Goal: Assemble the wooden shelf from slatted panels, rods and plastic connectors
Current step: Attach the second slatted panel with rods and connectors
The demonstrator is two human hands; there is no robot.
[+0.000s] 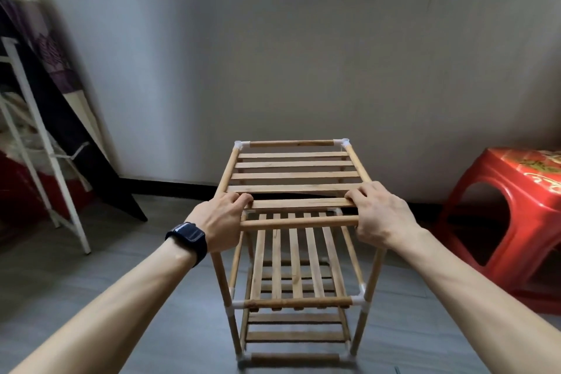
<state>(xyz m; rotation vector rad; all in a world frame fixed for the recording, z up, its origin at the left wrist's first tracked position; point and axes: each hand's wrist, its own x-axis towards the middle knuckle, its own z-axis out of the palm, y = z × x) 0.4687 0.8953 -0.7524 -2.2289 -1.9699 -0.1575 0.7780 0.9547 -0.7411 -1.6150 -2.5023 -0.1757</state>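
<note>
- On the grey floor (136, 297), near the middle, stands a 3-tier wooden shelf (372, 270) of pale rods and slats, with its bottom front rod (294, 358) closest to the camera.
- White plastic connectors (358, 300) join the near uprights to the middle tier's front rod. The middle slatted panel (296, 264) has 5 slats running front to back, and the bottom slats (293, 336) run side to side beneath it.
- The left hand (221, 223), with a black smartwatch (188, 237) on its wrist, grips the near left corner of the top slatted panel (293, 174). Its fingers are curled over the nearest slat and its thumb is hidden.
- The right hand (379, 215) grips the near right corner, fingers curled onto the same slat and palm covering the right end of the top front rod (299, 223).
- The top slatted panel carries 5 slats running side to side, with white connectors at its 2 far corners. Both hands cover its near corners, so whether it is seated on the uprights there cannot be told.
- A red plastic stool (516, 191) stands on the floor to the right, well apart from the shelf.
- A white metal rack (39, 136) stands at the left edge with a dark cloth (69, 118) beside it.
- A plain grey wall (273, 55) closes off the far side.
</note>
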